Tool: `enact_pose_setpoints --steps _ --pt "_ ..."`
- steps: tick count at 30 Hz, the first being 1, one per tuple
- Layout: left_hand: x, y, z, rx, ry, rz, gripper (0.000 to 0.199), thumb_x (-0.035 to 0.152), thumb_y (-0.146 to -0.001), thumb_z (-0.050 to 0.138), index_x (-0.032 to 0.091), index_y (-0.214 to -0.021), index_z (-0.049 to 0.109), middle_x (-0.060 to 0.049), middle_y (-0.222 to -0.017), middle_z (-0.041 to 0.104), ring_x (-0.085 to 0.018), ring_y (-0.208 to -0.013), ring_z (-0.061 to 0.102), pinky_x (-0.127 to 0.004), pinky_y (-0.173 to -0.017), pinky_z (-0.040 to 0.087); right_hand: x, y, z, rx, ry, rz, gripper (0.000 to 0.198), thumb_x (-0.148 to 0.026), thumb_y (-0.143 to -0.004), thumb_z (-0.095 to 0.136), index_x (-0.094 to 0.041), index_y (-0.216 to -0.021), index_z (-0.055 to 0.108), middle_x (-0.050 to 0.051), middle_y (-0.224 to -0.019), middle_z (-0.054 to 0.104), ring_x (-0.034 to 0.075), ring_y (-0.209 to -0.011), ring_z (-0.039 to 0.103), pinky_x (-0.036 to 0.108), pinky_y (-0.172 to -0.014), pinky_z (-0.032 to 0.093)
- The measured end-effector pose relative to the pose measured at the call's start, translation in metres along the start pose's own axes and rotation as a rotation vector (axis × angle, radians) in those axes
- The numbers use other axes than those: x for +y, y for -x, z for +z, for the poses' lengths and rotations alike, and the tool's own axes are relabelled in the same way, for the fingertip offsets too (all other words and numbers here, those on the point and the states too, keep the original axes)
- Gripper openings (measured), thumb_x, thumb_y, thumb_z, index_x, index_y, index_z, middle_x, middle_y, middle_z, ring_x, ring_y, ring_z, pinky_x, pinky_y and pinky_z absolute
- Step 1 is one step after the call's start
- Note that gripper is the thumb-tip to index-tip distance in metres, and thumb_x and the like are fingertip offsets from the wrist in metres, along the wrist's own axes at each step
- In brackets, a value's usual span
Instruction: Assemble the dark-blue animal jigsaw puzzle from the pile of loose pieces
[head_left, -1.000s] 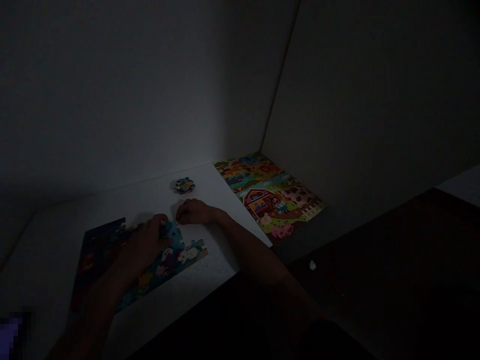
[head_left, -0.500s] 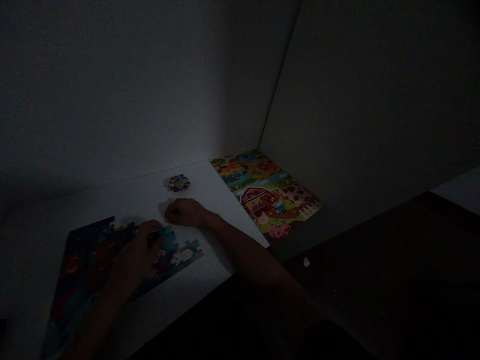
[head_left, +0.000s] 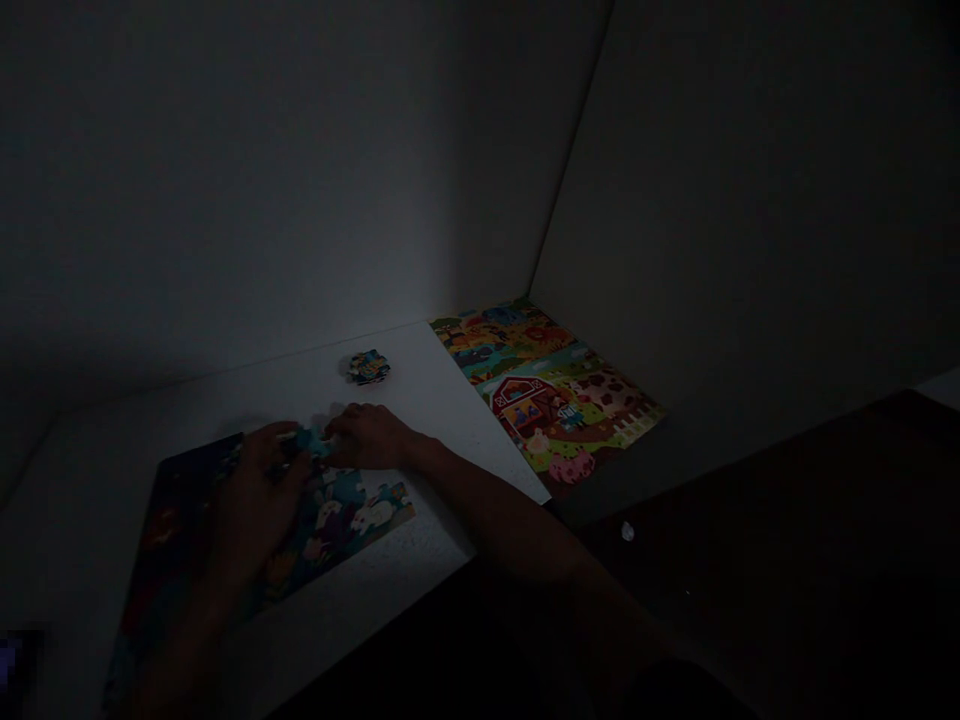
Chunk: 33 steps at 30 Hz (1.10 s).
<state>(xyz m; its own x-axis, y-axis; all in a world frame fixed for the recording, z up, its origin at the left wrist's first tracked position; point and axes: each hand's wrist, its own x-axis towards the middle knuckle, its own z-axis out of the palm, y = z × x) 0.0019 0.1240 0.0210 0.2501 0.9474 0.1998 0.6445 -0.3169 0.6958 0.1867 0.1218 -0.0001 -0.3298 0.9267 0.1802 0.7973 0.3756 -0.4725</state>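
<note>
A partly assembled jigsaw puzzle [head_left: 330,545] lies on the white tabletop, with white rabbits near its right end. At its upper edge is a teal puzzle piece [head_left: 311,440], between the fingertips of both hands. My left hand [head_left: 262,485] reaches over the puzzle, thumb and fingers closed on the left side of that piece. My right hand [head_left: 369,436] comes in from the right with bent fingers pinching the piece's right side. Dim light hides exactly how the piece sits against the puzzle. Beyond my right hand is a small pile of puzzle pieces [head_left: 368,367].
A colourful picture sheet [head_left: 555,400] with a barn and animals lies at the table's right end. Walls [head_left: 300,200] rise behind and to the right. A small pale object [head_left: 628,532] is on the dark floor beyond the table's front edge.
My left hand has moved up to the puzzle's upper edge. My right hand has come closer to it, and a teal piece now shows between them. The view has shifted slightly.
</note>
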Motion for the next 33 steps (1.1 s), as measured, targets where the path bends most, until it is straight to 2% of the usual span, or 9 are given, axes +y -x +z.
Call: enact_pose_setpoints --steps 2,5,7,12,16,20,27,33 --pt "0.002 -0.009 -0.001 -0.014 0.118 -0.022 0.047 0.043 -0.075 0.057 0.029 -0.119 0.051 -0.006 -0.104 0.065 -0.028 -0.102 0.066 -0.041 -0.081 0.056 -0.004 0.000 0.003 0.018 0.007 -0.009 0.051 -0.051 -0.083 0.068 -0.017 -0.121 0.062 0.013 -0.116 0.061 0.026 -0.105 0.059 0.038 -0.089 0.045" --pt "0.015 -0.026 -0.005 -0.032 0.216 -0.039 0.048 0.040 -0.072 0.059 0.027 -0.117 0.052 -0.005 -0.095 0.063 -0.026 -0.082 0.068 -0.038 -0.070 0.056 -0.008 0.000 0.006 0.035 -0.003 -0.020 0.051 -0.051 -0.080 0.071 -0.018 -0.119 0.063 0.013 -0.121 0.060 0.027 -0.110 0.058 0.041 -0.092 0.044" --pt "0.027 -0.038 -0.007 -0.042 0.220 -0.006 0.046 0.036 -0.071 0.059 0.026 -0.115 0.053 -0.003 -0.091 0.063 -0.023 -0.077 0.067 -0.035 -0.068 0.055 -0.009 0.001 0.007 0.032 -0.021 -0.021 0.052 -0.052 -0.080 0.072 -0.020 -0.120 0.063 0.013 -0.123 0.059 0.027 -0.112 0.057 0.042 -0.094 0.043" --pt "0.048 -0.069 -0.002 -0.121 0.135 0.108 0.041 0.029 -0.071 0.060 0.022 -0.112 0.057 -0.001 -0.081 0.062 -0.020 -0.078 0.064 -0.032 -0.073 0.051 -0.010 0.003 0.007 0.063 -0.066 -0.021 0.056 -0.052 -0.079 0.072 -0.018 -0.123 0.063 0.015 -0.122 0.060 0.027 -0.114 0.056 0.042 -0.095 0.042" --pt "0.050 -0.090 0.013 -0.146 0.155 0.186 0.040 0.025 -0.074 0.058 0.021 -0.114 0.058 0.001 -0.078 0.061 -0.017 -0.072 0.062 -0.028 -0.067 0.047 -0.008 0.001 0.009 0.076 -0.073 -0.036 0.054 -0.053 -0.080 0.071 -0.016 -0.119 0.066 0.013 -0.114 0.064 0.025 -0.111 0.058 0.038 -0.094 0.042" --pt "0.053 -0.107 0.027 -0.147 0.220 0.208 0.040 0.018 -0.071 0.060 0.020 -0.112 0.059 0.001 -0.078 0.061 -0.014 -0.068 0.059 -0.025 -0.062 0.042 -0.006 -0.001 0.013 0.111 -0.090 -0.054 0.049 -0.049 -0.080 0.073 -0.016 -0.115 0.068 0.013 -0.111 0.065 0.024 -0.109 0.060 0.037 -0.094 0.044" --pt "0.063 -0.133 0.038 -0.103 0.306 0.165 0.038 0.011 -0.067 0.063 0.018 -0.104 0.060 0.003 -0.071 0.061 -0.013 -0.065 0.058 -0.023 -0.060 0.041 -0.006 -0.001 0.013 0.141 -0.149 -0.054 0.048 -0.048 -0.083 0.069 -0.011 -0.114 0.068 0.015 -0.110 0.066 0.024 -0.112 0.059 0.036 -0.095 0.045" --pt "0.053 -0.141 0.050 -0.142 0.252 0.146 0.036 0.015 -0.069 0.061 0.019 -0.104 0.060 0.002 -0.073 0.063 -0.014 -0.068 0.061 -0.024 -0.063 0.045 -0.009 0.001 0.010 0.144 -0.196 -0.022 0.043 -0.045 -0.083 0.070 -0.012 -0.110 0.069 0.015 -0.110 0.066 0.024 -0.111 0.060 0.037 -0.096 0.046"
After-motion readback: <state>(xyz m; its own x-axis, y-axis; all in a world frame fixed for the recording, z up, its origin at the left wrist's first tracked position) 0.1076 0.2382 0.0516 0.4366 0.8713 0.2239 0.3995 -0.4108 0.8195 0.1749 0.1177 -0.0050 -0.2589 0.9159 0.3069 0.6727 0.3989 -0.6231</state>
